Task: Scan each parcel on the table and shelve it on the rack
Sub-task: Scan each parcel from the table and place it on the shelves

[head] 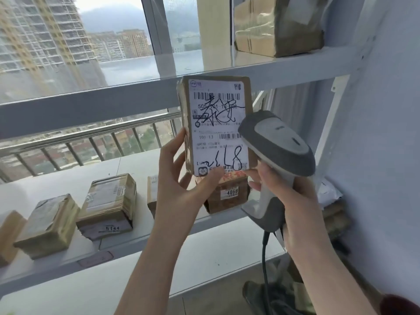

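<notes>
The rack (284, 67) fills the view, with several boxes (109, 201) lying on its middle shelf. In front of it the parcel (216, 123) is held up in the air, upright with its long axis vertical and its label facing the person, presumably so the barcodes can be read. The scanner (279, 146), just beside the parcel's lower right, aims at that label; the left hand (179, 185) grips the parcel's lower end, and the right hand (293, 201) wraps the scanner's handle.
</notes>
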